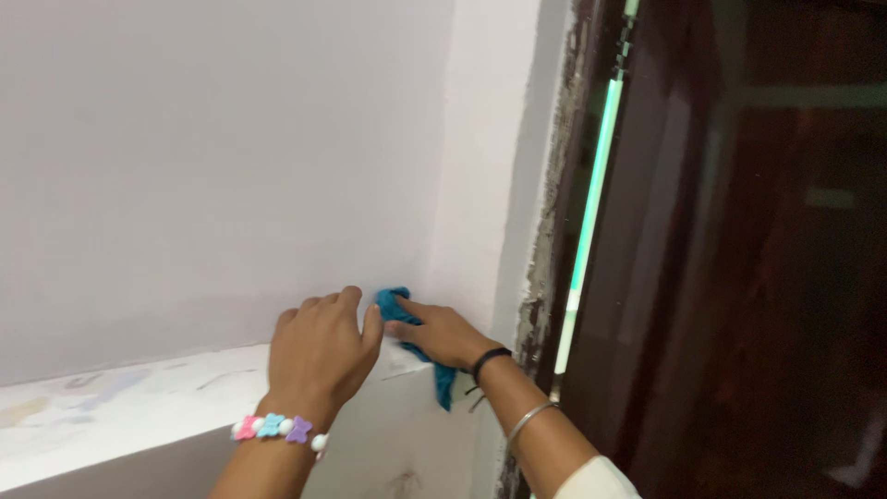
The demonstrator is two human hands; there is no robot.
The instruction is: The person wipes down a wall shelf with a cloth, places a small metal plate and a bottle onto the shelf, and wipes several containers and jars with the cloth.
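Cloth (404,325), a small teal rag, is what I watch here; it sits bunched at the right end of the ledge (139,407), where that white shelf meets the inner corner of the wall (212,157).

Going from the left of the ledge: its top is pale with faint scuffs and smears. Further right along it, my left hand (319,351) lies palm down on the ledge top, fingers (323,303) spread loosely and flat, closed on nothing. It rests just left of the cloth, the thumb side close to it, and I cannot tell whether they touch. A bracelet (277,428) of pastel butterfly beads rings that wrist.

At the ledge's right end, my right hand (442,334) presses the cloth against the corner, fingers curled over the bunched part. A tail of the fabric hangs down past the ledge's front edge, below the hand. A black band (490,356) and a thin metal bangle (531,418) sit on that wrist.

I judge the cloth light, soft and limp: it folds wherever the fingers push and carries no shape of its own. It should not slip on the painted surface. The best hold, I think, is the bunched middle under the palm, with the fingers gathering the slack; pinching the hanging tail alone would leave the rest flopping free.

Right of the ledge, a rough, chipped wall edge (540,277) runs down to a dark brown door frame (647,240) with a pale green strip of light in the gap.
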